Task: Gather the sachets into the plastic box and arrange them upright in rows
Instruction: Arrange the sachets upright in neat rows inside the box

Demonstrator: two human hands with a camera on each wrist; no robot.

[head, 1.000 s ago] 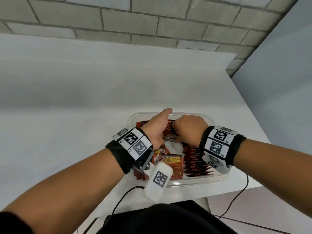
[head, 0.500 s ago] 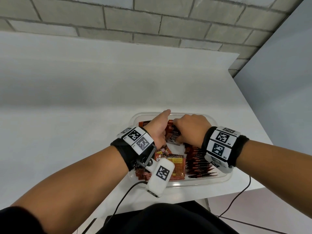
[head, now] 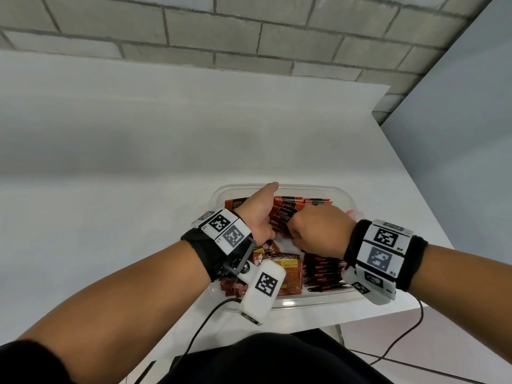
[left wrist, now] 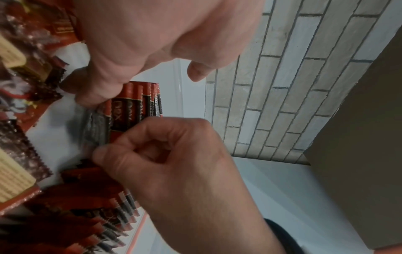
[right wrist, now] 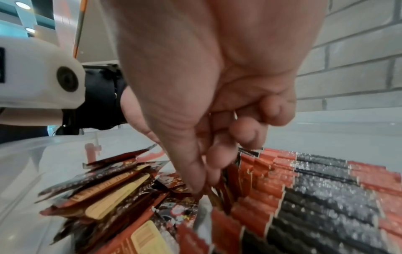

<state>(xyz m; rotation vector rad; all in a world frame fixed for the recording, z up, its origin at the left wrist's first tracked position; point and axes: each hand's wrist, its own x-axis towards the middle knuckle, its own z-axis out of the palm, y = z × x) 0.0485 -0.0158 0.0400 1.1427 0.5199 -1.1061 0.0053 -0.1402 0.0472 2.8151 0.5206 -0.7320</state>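
Fingers [left wrist: 102,96] of both hands pinching sachets [head: 285,217] over white table [head: 138,176], grey brick wall [head: 277,37] behind.

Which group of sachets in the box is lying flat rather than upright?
The near-left sachets, with yellow label panels facing up, lie flat and jumbled in the plastic box; the near-right row stands on edge.

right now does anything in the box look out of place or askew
Yes. Near the box's front left, a loose pile of sachets lies flat and tilted, some showing yellow back panels, while the red sachets beside them on the right stand on edge in rows. Nothing looks spilled or torn.
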